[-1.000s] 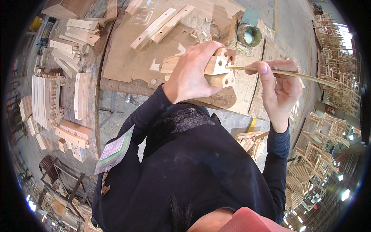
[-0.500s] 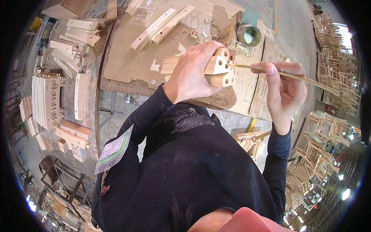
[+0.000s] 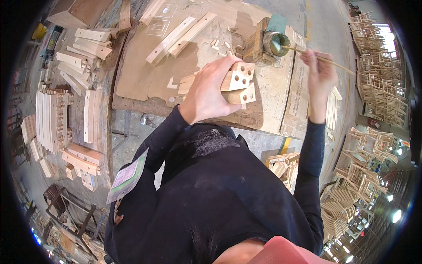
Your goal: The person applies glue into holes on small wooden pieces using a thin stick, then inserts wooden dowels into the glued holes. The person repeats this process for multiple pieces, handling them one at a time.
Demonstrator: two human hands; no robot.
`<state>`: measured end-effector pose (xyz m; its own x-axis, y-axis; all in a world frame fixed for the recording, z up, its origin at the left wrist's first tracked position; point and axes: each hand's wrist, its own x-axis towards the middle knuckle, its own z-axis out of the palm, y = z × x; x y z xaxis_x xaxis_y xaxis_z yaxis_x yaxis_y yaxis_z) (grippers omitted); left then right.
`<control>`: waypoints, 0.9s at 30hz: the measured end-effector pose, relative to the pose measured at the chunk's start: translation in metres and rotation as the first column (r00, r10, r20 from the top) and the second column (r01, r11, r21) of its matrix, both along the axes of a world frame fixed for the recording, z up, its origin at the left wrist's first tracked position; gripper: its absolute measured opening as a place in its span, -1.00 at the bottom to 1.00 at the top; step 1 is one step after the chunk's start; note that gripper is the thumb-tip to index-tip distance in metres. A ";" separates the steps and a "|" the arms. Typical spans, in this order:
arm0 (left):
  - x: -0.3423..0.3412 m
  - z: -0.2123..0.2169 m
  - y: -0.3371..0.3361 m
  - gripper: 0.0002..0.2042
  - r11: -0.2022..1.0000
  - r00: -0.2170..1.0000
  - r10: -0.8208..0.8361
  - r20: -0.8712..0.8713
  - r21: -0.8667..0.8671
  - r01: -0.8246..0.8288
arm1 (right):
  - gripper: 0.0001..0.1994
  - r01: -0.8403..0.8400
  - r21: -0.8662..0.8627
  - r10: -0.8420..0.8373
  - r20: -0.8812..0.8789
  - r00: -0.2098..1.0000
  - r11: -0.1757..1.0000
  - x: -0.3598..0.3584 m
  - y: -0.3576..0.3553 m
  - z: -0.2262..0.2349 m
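My left hand [image 3: 211,90] is wrapped round several wooden bars [image 3: 235,82] stacked together, their drilled ends facing right. Paired round holes show in those ends. Between the fingers of my right hand [image 3: 322,79] is a thin wooden stick [image 3: 338,66], held at the right of the table. Its left tip reaches the mouth of a round pot [image 3: 276,43] with whitish contents, which looks like glue. The pot lies tilted against a wooden block [image 3: 257,40], its opening turned toward me.
Two loose bars [image 3: 192,34] and several short dowels [image 3: 226,45] lie on the cardboard-covered table [image 3: 140,83]. To the left, more bars [image 3: 52,119] are stacked on a side bench. Wooden chair frames [image 3: 378,70] are piled along the right.
My right hand has moved up and away from the bars, carrying the stick's tip from a drilled hole to the pot. My left hand still grips the bars, slightly lower and further left.
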<state>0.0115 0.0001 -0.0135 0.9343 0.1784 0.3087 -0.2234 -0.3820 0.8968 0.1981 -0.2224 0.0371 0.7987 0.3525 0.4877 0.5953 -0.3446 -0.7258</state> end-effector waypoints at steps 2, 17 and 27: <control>-0.001 0.001 0.000 -0.30 0.999 1.000 -0.011 0.001 -0.045 0.011 | -0.82 0.069 -0.094 -0.066 0.033 0.997 0.993 0.022 -0.014 -0.038; -0.002 -0.004 0.004 -0.33 0.995 1.000 0.007 -0.013 -0.102 -0.009 | -0.80 0.017 0.066 -0.006 -0.155 0.988 0.998 0.019 -0.016 -0.084; -0.002 -0.006 0.006 -0.34 0.997 1.000 0.015 -0.023 -0.078 -0.017 | -0.83 0.332 0.524 0.159 -0.687 0.709 0.785 0.043 -0.041 -0.099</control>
